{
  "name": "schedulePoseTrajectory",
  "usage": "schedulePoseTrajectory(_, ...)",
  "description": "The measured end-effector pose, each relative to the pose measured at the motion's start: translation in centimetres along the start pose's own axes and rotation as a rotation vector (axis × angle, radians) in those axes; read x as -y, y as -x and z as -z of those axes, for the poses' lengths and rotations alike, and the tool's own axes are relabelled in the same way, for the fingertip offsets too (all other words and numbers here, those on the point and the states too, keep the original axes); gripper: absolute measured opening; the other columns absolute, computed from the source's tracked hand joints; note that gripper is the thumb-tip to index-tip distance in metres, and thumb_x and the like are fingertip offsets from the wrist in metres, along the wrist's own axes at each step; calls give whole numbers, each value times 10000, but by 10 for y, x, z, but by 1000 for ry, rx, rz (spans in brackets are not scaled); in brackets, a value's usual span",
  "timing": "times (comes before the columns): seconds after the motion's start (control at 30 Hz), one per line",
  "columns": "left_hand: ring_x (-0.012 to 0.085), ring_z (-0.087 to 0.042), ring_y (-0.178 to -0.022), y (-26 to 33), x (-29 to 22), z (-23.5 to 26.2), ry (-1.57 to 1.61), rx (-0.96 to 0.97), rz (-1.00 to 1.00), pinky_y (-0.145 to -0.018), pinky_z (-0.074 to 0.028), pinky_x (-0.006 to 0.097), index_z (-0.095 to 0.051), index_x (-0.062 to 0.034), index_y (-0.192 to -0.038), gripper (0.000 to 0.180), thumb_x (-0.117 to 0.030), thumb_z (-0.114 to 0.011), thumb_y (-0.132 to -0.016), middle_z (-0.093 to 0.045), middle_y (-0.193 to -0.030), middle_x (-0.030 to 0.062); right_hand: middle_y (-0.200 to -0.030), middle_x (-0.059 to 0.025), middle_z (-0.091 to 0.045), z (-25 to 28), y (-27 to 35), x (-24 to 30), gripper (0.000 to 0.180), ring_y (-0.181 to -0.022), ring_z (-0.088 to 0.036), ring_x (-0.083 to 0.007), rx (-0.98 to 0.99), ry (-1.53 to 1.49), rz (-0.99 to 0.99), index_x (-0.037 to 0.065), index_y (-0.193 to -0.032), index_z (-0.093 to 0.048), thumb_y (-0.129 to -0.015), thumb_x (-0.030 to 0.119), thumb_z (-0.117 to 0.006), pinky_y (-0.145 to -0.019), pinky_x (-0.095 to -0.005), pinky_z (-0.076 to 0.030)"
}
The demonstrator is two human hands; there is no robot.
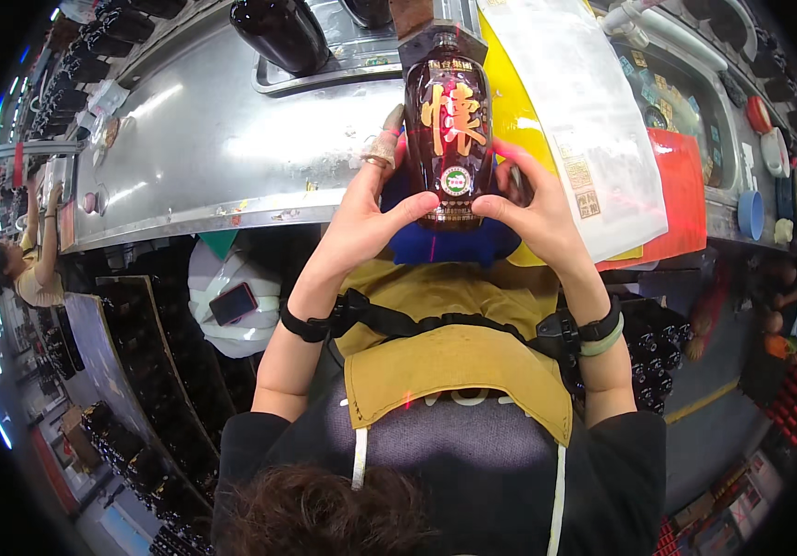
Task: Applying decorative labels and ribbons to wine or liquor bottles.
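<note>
A dark glossy brown bottle with gold lettering and a small round white-and-green label lies between my two hands, its neck away from me. My left hand grips its left side, thumb on the lower front; tan wrapping covers one finger. On the opposite side my right hand holds it the same way, thumb near the base. Both thumbs press close to the bottle's lower edge, and the other fingers are partly hidden. Under the bottle is a blue cloth, over the near edge of the metal table.
The metal worktable bears a tray with dark bottles at the back. Right of my hands lie translucent sheets over yellow, and a red sheet. Beyond sits a water basin with small labels. Another person works far left.
</note>
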State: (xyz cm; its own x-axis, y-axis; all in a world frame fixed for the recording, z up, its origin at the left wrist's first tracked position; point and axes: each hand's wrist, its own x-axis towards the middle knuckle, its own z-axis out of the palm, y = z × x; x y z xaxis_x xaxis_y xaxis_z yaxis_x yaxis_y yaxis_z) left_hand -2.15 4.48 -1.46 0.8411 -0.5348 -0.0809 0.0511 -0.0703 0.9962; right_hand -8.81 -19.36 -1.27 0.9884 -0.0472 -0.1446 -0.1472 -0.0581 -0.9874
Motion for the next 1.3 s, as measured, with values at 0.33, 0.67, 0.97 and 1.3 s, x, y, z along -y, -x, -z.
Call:
schedulePoseTrajectory(0.33, 254, -297, -1549, -3, 0, 5, 55, 34, -1, -1279, -216, 400, -161, 11, -1658, 1029, -147, -833, -895, -272, -1689, 180, -912, 61, -484, 5, -1, -9, 795, -789, -440, -50, 37, -46, -24, 19, -1469, -567, -769, 150, -922, -718, -211, -390)
schedulePoseTrajectory(0.67, 247, -262, -1565, -1, 10, 6, 138, 18, 13, -1289, -191, 393, -147, 59, -1641, 1055, -130, -851, -878, -230, -1711, 170, -859, 68, -479, 7, -6, -6, 797, -752, -422, -36, 71, -146, -53, 11, -1481, -550, -784, 150, -912, -678, -209, -372)
schedulePoseTrajectory(0.97, 251, -274, -1561, -2, 13, 6, 85, 23, -2, -1283, -209, 396, -151, 73, -1635, 1014, -115, -825, -901, -258, -1696, 169, -861, 62, -484, 4, -5, -6, 809, -755, -430, -43, 58, -63, -9, 4, -1496, -523, -798, 150, -905, -683, -216, -380)
schedulePoseTrajectory(1.3, 282, -252, -1575, 12, 7, 4, 182, -43, -58, -1297, -116, 431, -154, 7, -1661, 922, -649, -402, -1063, -257, -1704, 176, -1041, -43, -660, 1, 3, 26, 597, -992, -644, -170, -202, -23, 83, 25, -1473, -510, -938, 98, -763, -935, -327, -512)
